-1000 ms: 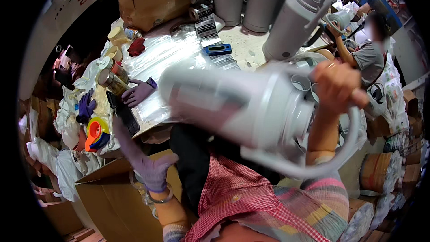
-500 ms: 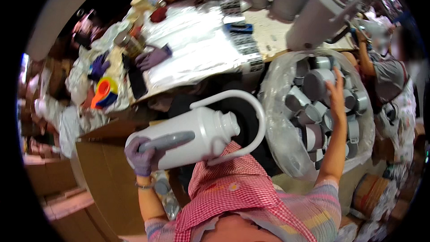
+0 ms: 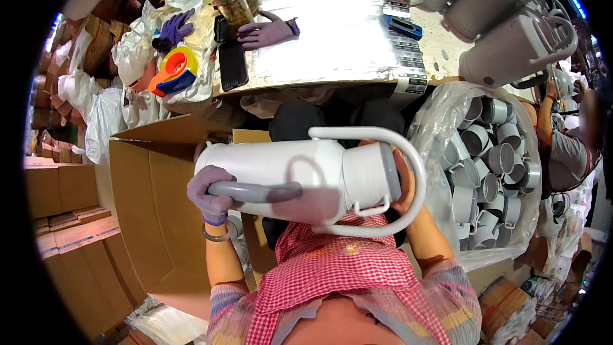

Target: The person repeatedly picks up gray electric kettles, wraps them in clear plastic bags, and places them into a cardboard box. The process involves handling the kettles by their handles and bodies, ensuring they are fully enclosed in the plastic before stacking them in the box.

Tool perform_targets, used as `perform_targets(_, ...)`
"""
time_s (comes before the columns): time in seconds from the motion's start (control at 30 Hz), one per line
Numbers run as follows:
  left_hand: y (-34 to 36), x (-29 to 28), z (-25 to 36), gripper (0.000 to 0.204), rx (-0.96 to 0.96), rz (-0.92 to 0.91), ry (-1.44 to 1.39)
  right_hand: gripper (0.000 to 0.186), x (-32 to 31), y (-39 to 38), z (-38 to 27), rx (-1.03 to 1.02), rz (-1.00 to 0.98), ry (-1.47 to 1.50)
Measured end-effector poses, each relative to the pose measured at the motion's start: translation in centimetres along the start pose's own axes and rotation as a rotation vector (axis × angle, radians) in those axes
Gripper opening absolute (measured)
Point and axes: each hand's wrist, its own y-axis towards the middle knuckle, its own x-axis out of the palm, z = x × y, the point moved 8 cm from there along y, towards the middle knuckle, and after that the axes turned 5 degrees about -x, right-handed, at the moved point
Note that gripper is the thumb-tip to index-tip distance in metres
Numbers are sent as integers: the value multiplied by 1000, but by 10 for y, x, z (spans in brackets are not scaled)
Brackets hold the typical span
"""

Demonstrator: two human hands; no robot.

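Note:
A white vacuum flask (image 3: 274,156) lies sideways across my lap, its base to the left and its mouth end to the right. My left hand (image 3: 212,195), in a purple glove, is closed round the base end beside the grey side handle (image 3: 255,191). A white cup lid (image 3: 367,176) with a grey rim covers the neck, inside the big carrying loop (image 3: 418,182). My bare right hand (image 3: 402,179) is closed on the lid's end, reaching through the loop, with some fingers hidden behind the lid. A clear plastic bag (image 3: 434,112) beside it holds several similar cup lids (image 3: 501,156).
An open cardboard box (image 3: 150,211) stands at my left. Ahead is a table (image 3: 444,57) with more flasks (image 3: 511,48), purple gloves (image 3: 268,30), a tape dispenser (image 3: 174,70), glass jars (image 3: 231,3) and a blue cutter (image 3: 403,27). Another person (image 3: 568,147) works at far right.
My right hand has come from the bag of lids to the flask's mouth with a cup lid, which now covers the bare neck. The flask is now more level.

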Motion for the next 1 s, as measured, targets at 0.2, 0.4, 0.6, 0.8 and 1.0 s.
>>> perform_targets(0.2,-6,1,18,23,-38,31,98,30,22,23,-18,-75,-126,-115)
perform_targets(0.4,-18,-12,28,10,80,261,96,27,40,6,6,-73,-130,-355)
perform_targets(0.6,28,2,73,11,376,158,169,22,26,-5,46,-229,-137,-487)
perform_targets(0.8,112,77,148,14,870,-382,49,29,1,101,-58,-825,-353,-1381)
perform_targets(1.0,111,243,118,28,1167,-878,13,30,-77,232,-127,-786,-415,-1632)
